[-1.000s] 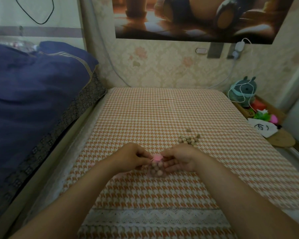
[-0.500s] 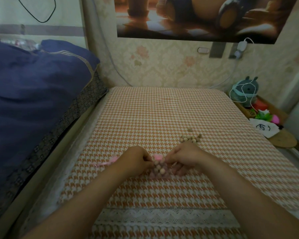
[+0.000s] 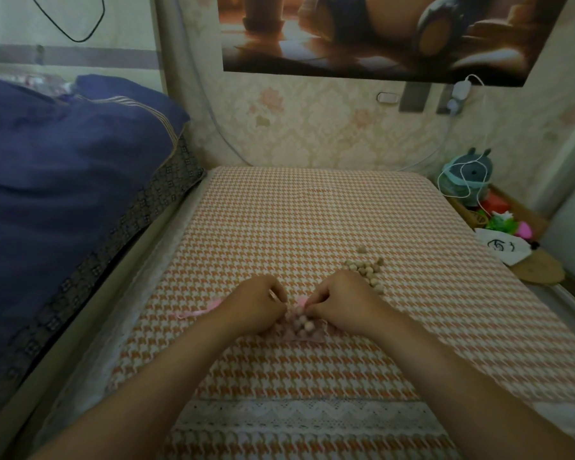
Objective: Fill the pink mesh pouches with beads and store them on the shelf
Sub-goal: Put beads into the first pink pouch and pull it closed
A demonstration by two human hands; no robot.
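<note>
Step in hand: closing a filled pouch.
The pouch (image 3: pixel 318 334), holding beads (image 3: pixel 307 324), lies on the bench (image 3: pixel 312 220) between the left hand (image 3: pixel 253 307) and right hand (image 3: pixel 342 303), whose curled fingers pinch its neck; a ribbon (image 3: pixel 196 312) trails left. Next move likely calls for cinching, then shelving.

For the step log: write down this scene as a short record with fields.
left hand: pinches the ribbon, which trails out to its left
right hand: pinches the pouch at its mouth
pouch: lies on the cloth between the hands, with beads inside
loose beads: small heap just beyond the right hand
stage: pouch filled, not yet stored
</note>
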